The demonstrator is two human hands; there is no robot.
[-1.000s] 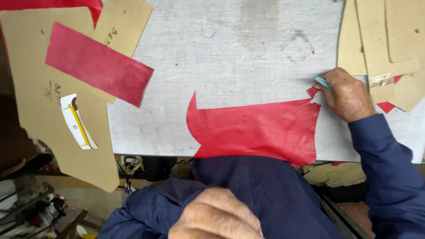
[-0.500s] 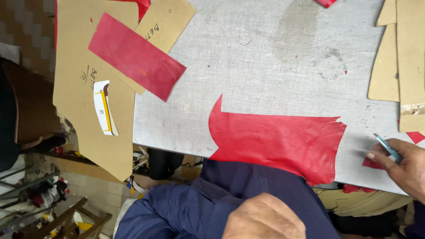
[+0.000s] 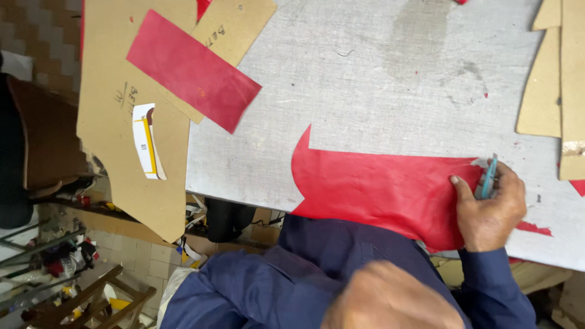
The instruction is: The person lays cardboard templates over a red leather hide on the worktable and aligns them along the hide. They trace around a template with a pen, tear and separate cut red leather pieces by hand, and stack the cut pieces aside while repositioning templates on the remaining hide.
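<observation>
A large red sheet (image 3: 378, 189) with a curved notch at its left end lies flat on the grey table (image 3: 378, 79), along the near edge. My right hand (image 3: 490, 210) rests on the sheet's right end, its thumb pressed on the red surface. It grips a slim teal cutting tool (image 3: 489, 176) held upright at the sheet's top right corner. My left hand (image 3: 390, 298) is a blurred shape low in the view, in front of my dark blue garment, away from the table. Whether it holds anything is not visible.
A red rectangular strip (image 3: 192, 70) lies on brown cardboard patterns (image 3: 116, 158) that overhang the table's left edge, with a small white and yellow card (image 3: 146, 140) on them. More cardboard patterns (image 3: 557, 73) sit at the right. A red scrap (image 3: 535, 228) lies by my wrist.
My right hand has come back from past the sheet's right end onto its right edge, with the tool now upright. The view has shifted slightly.
</observation>
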